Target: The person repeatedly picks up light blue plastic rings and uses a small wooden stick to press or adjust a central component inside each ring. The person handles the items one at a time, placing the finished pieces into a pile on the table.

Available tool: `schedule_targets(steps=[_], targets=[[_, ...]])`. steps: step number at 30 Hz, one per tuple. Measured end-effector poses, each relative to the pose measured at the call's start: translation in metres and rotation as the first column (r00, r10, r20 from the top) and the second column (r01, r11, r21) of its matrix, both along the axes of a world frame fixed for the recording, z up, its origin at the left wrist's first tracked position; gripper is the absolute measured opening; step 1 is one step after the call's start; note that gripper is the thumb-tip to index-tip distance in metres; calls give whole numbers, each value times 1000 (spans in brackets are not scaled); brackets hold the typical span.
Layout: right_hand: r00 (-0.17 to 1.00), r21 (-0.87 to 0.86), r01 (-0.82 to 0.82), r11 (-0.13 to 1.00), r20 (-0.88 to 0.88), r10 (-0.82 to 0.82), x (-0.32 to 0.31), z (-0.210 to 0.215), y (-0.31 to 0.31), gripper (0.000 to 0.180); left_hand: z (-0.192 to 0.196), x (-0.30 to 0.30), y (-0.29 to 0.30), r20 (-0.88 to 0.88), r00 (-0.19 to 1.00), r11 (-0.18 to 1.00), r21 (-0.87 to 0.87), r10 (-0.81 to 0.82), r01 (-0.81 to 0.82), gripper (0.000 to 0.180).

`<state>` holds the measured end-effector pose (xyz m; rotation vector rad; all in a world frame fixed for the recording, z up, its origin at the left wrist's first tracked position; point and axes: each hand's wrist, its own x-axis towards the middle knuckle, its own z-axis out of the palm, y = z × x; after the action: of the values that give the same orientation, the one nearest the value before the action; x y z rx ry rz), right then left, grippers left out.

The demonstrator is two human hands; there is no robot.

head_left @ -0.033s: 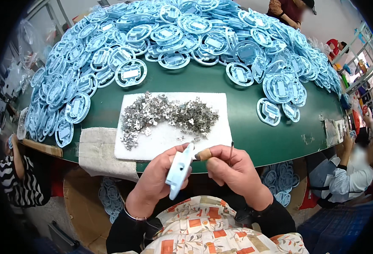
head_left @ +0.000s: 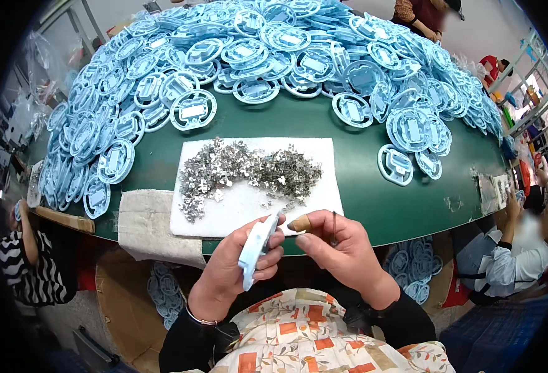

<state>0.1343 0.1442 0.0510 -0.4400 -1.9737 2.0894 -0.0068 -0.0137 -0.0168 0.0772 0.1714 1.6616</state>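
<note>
My left hand (head_left: 227,264) is closed on a light blue plastic wheel-shaped part (head_left: 256,248), held on edge above the table's front edge. Close beside it, to the right, is my right hand (head_left: 345,255), its thumb and forefinger bent toward the part. A tan cover wraps the forefinger's tip. A thin dark rod (head_left: 334,228) sticks up from among the right hand's fingers; its lower end is hidden. Whether the fingertips also pinch something small cannot be made out. Just beyond both hands, a white foam board (head_left: 224,219) bears a heap of small metal clips (head_left: 208,171).
A large pile of blue wheel-shaped parts (head_left: 243,53) covers the far and left sides of the green table (head_left: 404,211). A grey cloth (head_left: 153,221) lies left of the board. More parts (head_left: 414,261) sit in boxes below. Co-workers (head_left: 504,248) are at both sides.
The blue part in my left hand has turned, showing more of its edge. My right fingertips have drawn slightly away from it, and the dark rod has tilted left.
</note>
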Motion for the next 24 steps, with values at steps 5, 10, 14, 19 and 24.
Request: schedule_targets(steps=[5,10,14,19,24], targets=[[998,321,55,945,-26,-49,-16,-5,-4,30,-3,14,-3,161,987,998,-70,6,6,49],[1000,319,-18,948,20,13,-19,-6,6,17,0,10,-4,93,993,994,-76,-76,83,47],[968,269,-231,935,162,193,-11,-14,22,24,-6,7,-12,-212,965,977,-181,-155,117,44],[948,251,-275,928,233,218,-12,-4,38,29,12,4,-23,-535,829,973,-229,-160,40,57],[993,706,-105,700,33,116,-79,-18,4,17,16,2,-48,-586,810,941,-288,-28,-176,54]])
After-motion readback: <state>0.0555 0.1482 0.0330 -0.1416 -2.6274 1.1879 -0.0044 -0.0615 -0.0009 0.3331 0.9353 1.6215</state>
